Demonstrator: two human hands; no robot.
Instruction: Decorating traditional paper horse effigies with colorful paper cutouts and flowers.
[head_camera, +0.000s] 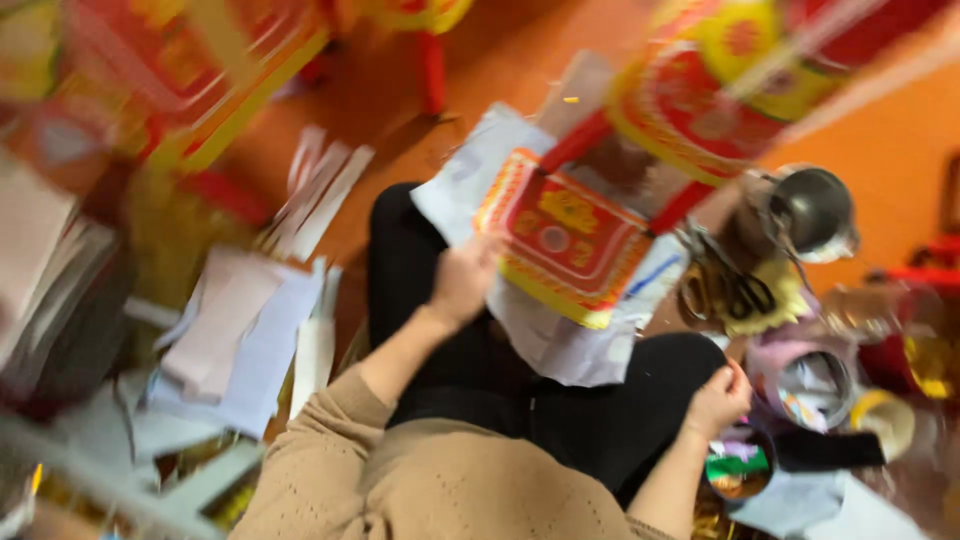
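My left hand (463, 280) grips the left edge of a red and yellow decorated paper piece (562, 236) that lies on white sheets (560, 345) across my lap. My right hand (718, 398) hangs at my right knee with its fingers curled in; whether anything small is pinched in it is too blurred to tell. Both arms wear a tan knitted sleeve. The whole view is motion-blurred.
Black-handled scissors (722, 283) lie right of the paper piece, beside a shiny metal pot (812, 212). Tape rolls and small tubs (812, 385) crowd the right. White and pink paper sheets (245, 335) pile up on the left. Large red-yellow paper structures (715, 85) stand on the orange floor beyond.
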